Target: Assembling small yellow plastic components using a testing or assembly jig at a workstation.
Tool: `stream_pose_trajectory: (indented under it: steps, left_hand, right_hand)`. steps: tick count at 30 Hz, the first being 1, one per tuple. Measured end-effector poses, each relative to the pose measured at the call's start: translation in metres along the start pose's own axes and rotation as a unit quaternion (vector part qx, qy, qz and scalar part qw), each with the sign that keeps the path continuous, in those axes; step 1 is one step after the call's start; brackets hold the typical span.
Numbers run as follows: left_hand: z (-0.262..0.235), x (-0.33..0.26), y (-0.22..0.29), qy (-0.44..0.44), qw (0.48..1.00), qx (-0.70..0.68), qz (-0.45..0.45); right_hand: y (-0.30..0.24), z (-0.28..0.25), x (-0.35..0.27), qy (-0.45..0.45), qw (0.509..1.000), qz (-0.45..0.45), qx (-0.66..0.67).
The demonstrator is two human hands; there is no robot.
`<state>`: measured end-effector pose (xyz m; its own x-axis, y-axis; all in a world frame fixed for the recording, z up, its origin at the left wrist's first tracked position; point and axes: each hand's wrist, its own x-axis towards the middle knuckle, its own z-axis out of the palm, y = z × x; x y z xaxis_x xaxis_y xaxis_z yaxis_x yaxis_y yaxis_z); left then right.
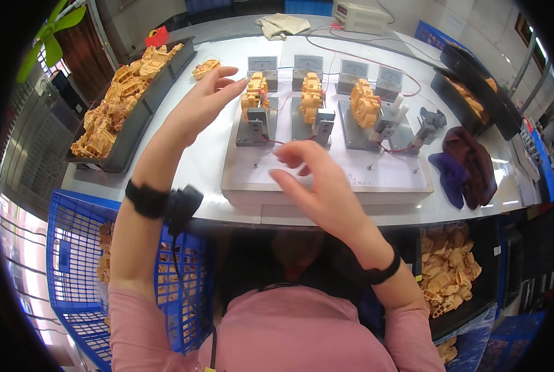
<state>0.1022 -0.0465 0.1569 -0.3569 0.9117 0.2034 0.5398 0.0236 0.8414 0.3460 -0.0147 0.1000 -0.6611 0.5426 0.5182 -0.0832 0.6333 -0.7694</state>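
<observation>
My left hand is raised at the left fixture, fingers stretched and apart, its tips beside a yellow plastic part mounted there. Whether those tips touch the part I cannot tell. My right hand hovers over the front of the white base board, thumb and fingers apart with nothing between them. A second yellow plastic part sits on the middle fixture. On the right fixture is a third yellow plastic part. Grey panel meters stand behind the row.
A long dark tray heaped with yellow parts lies at left. One loose yellow part rests beside it. To the right are a toggle clamp, dark cloth and black bins. Blue crates stand below; wires cross the table.
</observation>
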Motion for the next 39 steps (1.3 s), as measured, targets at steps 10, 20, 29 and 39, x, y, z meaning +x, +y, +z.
stream_pose_trajectory:
  steps: [10, 20, 29, 39]
  left_hand:
    - [0.021, 0.049, 0.011, -0.085, 0.982, 0.082, -0.145]
    - [0.024, 0.056, 0.009, -0.136, 0.973, 0.102, -0.159]
    - [0.03, 0.058, 0.018, -0.078, 0.979, 0.153, -0.112]
    - [-0.034, 0.045, 0.104, -0.069, 0.993, -0.045, 0.087]
  right_hand:
    - [0.026, 0.052, 0.018, 0.077, 0.997, -0.016, 0.021]
    - [0.022, 0.059, 0.024, 0.078, 0.985, 0.038, 0.151]
    - [0.035, 0.051, 0.03, 0.044, 0.983, 0.035, 0.173]
    - [0.036, 0.049, 0.025, 0.071, 0.986, -0.02, 0.15]
